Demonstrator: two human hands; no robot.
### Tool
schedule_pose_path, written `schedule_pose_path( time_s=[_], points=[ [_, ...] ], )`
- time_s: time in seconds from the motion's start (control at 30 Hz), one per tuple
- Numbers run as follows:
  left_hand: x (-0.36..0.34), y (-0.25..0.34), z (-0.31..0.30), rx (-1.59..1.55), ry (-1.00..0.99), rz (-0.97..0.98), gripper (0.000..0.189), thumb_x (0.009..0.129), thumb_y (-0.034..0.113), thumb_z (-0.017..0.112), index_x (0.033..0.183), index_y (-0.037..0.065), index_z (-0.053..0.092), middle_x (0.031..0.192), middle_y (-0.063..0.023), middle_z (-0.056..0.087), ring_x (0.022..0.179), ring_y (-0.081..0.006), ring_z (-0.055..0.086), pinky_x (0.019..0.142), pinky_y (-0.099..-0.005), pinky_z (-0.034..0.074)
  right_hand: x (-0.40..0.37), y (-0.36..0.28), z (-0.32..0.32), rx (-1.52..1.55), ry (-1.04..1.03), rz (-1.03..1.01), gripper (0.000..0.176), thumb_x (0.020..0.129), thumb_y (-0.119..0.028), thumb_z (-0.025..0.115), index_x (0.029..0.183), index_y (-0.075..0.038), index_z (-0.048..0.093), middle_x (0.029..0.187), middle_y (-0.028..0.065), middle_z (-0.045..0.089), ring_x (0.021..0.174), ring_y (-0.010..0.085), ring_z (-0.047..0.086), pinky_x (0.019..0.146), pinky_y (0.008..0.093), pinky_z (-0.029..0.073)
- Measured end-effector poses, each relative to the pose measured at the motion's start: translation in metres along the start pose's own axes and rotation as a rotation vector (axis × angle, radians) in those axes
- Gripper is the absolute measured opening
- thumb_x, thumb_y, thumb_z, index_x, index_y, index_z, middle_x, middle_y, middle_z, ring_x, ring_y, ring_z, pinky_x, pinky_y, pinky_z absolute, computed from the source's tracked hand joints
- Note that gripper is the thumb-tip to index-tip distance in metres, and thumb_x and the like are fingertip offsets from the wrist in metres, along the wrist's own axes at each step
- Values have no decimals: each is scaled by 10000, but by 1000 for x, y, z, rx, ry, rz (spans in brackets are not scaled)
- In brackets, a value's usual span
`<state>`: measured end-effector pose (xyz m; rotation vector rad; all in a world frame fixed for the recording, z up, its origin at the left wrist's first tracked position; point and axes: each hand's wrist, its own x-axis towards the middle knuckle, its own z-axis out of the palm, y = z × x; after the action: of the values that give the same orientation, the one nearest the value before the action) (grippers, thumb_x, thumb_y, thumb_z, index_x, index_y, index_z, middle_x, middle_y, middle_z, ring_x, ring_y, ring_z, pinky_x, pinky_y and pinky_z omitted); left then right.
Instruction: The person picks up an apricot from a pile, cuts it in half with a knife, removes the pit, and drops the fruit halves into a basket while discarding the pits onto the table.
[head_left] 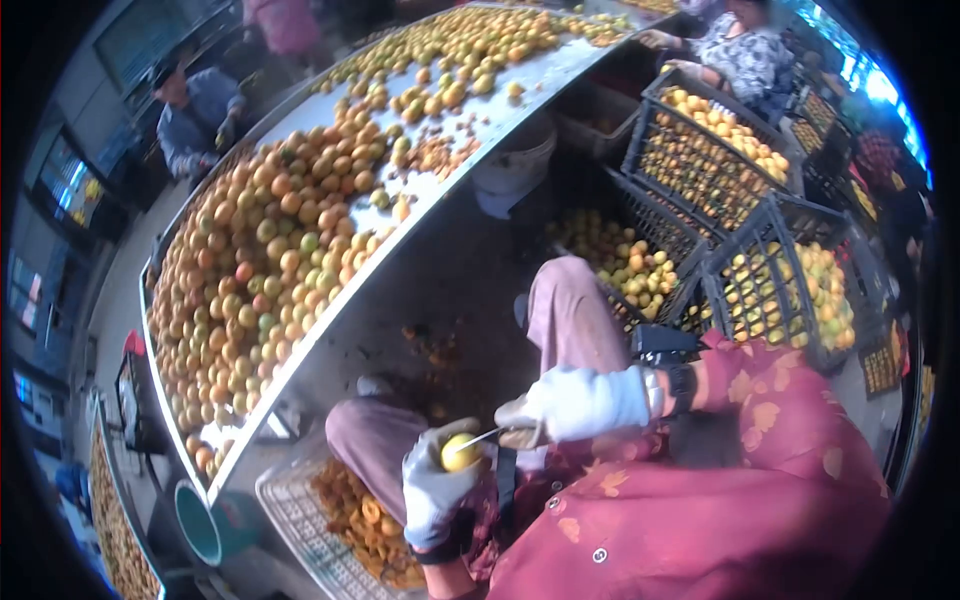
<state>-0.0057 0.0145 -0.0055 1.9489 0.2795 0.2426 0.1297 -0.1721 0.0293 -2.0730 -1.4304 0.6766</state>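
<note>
A round yellow-green apricot (461, 454) sits in the closed fingers of my left hand (432, 485), which wears a white glove with a grey palm. My right hand (575, 403), gloved the same way, is closed around a small knife (484, 437). Its thin blade reaches left to the apricot's upper side, while the handle is hidden in my fingers. Both hands are over my lap. Below my left hand, a pale plastic basket (275, 487) holds orange, cut apricot pieces (365, 520).
A metal-edged sorting table (310, 350) heaped with apricots (260, 240) runs along the left. Black crates (690, 190) of fruit stand at right. A green bucket (205, 535) and white bucket (515, 170) stand by the table. Co-workers (195, 115) are across and at upper right (745, 60).
</note>
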Motion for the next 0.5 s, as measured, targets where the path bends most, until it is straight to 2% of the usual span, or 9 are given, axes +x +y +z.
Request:
schedule_pose_path(
  time_s=[0.03,0.07,0.2,0.27,0.3,0.33,0.4,0.43,0.5],
  points=[
    [-1,-2,0,-7,-10,20,344,659,66,773,997,69,711,895,-88,700,787,-206,665,725,-320,519,1,3,3,19,9,-32,268,953,-409,494,896,-156,559,666,140,608,644,358,625,557,445,469],
    [-1,6,-2,-11,-41,-44,352,654,59,769,1000,55,711,899,-83,700,784,-188,659,725,-310,517,1,-3,-4,-38,-83,32,265,951,-411,484,920,-160,563,705,142,631,678,362,643,575,448,485],
    [-3,7,0,6,-65,-1,367,641,46,776,1000,17,704,912,-81,704,792,-143,649,731,-280,515,0,1,1,59,-118,72,281,951,-408,479,963,-146,580,730,137,650,708,363,652,608,450,500],
    [-5,8,2,-114,-44,-79,384,642,45,785,1014,5,700,926,-81,706,801,-130,644,742,-275,521,-4,2,5,111,-131,105,292,952,-410,479,977,-139,585,733,135,654,713,365,652,616,451,502],
    [-4,5,1,-43,-69,-72,402,631,22,785,1021,-5,690,950,-77,701,821,-127,642,755,-281,528,-7,-2,5,139,-113,115,288,946,-393,497,976,-127,604,703,116,646,691,327,653,614,438,501],
    [-5,6,3,-94,-67,-44,377,649,20,744,1016,-23,668,929,-110,707,790,-140,653,755,-270,528,-8,-5,3,167,-97,123,284,940,-376,514,975,-115,623,673,96,637,670,289,653,612,426,501],
    [-7,-1,5,-250,-93,-135,373,731,128,752,1053,-31,651,876,-87,692,769,-146,646,729,-264,527,-10,-4,2,178,-88,119,296,932,-383,525,987,-113,632,698,106,652,676,307,656,603,428,502],
    [-9,-3,4,-246,-106,-124,373,731,128,752,1053,-31,651,876,-87,692,769,-146,646,729,-264,527,-10,-1,7,129,-45,73,300,927,-388,529,987,-114,637,712,114,658,685,317,657,603,428,503],
    [-12,-3,-1,-492,-194,-293,436,839,211,744,1174,-30,603,1112,-113,659,960,-152,614,839,-262,488,-12,1,10,104,-16,60,314,913,-406,542,982,-121,651,750,135,673,704,346,658,606,433,505]
  ],
)
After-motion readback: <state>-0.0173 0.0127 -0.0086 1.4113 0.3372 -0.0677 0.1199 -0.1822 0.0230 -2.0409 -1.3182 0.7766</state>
